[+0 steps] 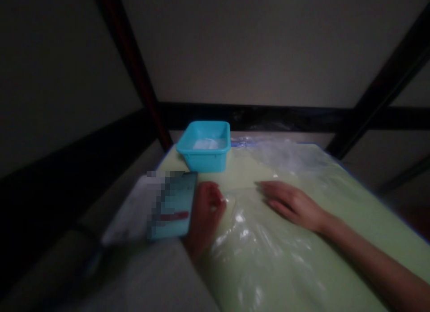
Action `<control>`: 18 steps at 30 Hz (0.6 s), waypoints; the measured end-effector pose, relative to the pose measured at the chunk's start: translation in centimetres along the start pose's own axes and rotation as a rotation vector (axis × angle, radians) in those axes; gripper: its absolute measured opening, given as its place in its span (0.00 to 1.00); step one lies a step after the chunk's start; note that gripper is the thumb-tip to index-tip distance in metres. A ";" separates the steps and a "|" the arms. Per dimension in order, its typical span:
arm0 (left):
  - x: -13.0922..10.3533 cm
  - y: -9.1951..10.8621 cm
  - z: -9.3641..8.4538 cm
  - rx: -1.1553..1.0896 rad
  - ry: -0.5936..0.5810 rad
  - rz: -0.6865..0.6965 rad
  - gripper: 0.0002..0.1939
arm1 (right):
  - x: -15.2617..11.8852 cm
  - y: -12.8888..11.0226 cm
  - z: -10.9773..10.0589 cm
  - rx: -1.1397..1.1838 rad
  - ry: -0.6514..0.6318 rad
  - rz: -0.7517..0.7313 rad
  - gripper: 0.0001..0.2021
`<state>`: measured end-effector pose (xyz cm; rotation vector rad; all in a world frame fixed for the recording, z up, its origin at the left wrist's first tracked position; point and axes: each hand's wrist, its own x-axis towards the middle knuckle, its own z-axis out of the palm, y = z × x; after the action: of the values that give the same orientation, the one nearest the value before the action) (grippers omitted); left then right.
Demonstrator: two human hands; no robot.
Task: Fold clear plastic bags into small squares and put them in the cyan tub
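A sheet or bag of clear plastic (pixel 248 240) lies crinkled and shiny across the pale green table. At its left corner, my left hand (pixel 206 209) has its fingers curled into a pinch on the plastic. My right hand (pixel 290 202) rests palm down, fingers stretched out to the left, on or just over the plastic's upper part. Between the two hands is a short gap. A turquoise basin (pixel 206 162) stands beyond my left hand, with something whitish inside that I cannot make out.
Left of my left hand lies a flat light-blue item (pixel 176 227) with a red mark, partly blurred out. More clear plastic (pixel 289 155) is bunched at the table's far edge. Dark metal bars (pixel 137 74) and a grey wall stand behind the green tabletop (pixel 356 227).
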<state>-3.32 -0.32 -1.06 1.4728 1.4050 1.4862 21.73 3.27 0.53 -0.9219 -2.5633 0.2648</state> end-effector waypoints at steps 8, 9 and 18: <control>-1.5 -0.3 0.4 0.492 -0.255 0.107 0.18 | 0.0 -0.6 1.1 0.048 -0.078 -0.060 0.22; -1.5 -0.3 0.5 0.504 -0.271 0.102 0.17 | 0.0 -0.6 1.2 0.049 -0.082 -0.064 0.22; -0.9 -0.6 0.5 0.260 -0.307 0.064 0.18 | 0.1 -0.7 1.4 0.032 -0.118 -0.068 0.22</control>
<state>-2.81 -0.93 -2.01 1.8315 1.4082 1.0829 20.64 2.75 -0.45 -0.8291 -2.6833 0.3492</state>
